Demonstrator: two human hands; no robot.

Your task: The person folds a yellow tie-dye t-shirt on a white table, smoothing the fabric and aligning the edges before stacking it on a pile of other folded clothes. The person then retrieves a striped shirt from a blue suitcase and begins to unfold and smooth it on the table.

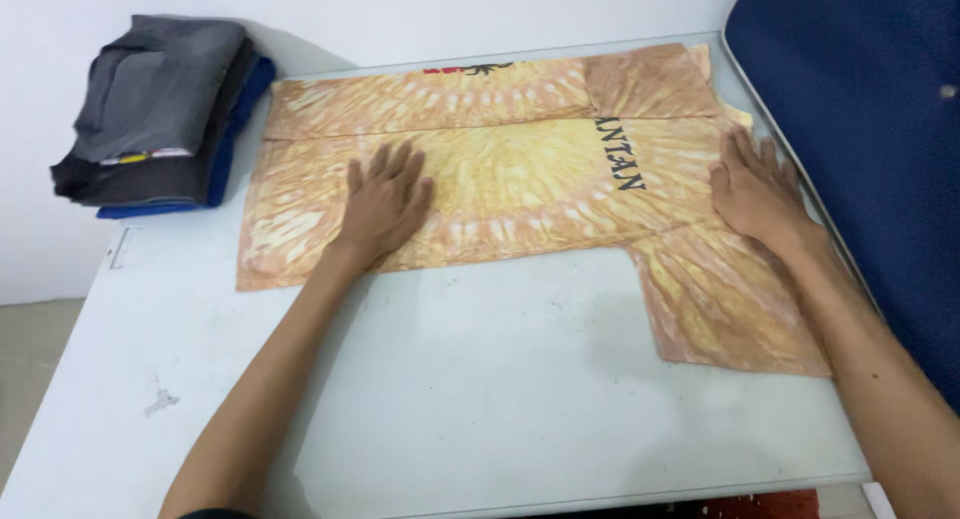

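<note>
Folded clothes stack (pixel 160 114) at 10 o'clock on the desk (pixel 450 379). Left hand (pixel 385 204) lies flat on the orange tie-dye shirt (pixel 500 179) mid-desk, fingers (pixel 385 164) spread wide, gripping nothing. Right hand (pixel 755 194) at 3 o'clock is flat too, palm down on the shirt's edge, nothing grasped. Sleeve (pixel 725 304) sticks out at 5 o'clock. Best to press evenly and smooth outward so the fold stays crisp.

You see T-shirt (pixel 500 179): orange-tan tie-dye, yellow sunburst rays toward centre, black lettering near right, red-and-black print at top edge. Stack of folded clothes (pixel 160 109): grey on top, darker grey under it, blue at bottom, thin white-yellow strip between. Table (pixel 450 379): pale grey-white, scuffed. Panel (pixel 860 109) at your right: deep blue.
</note>
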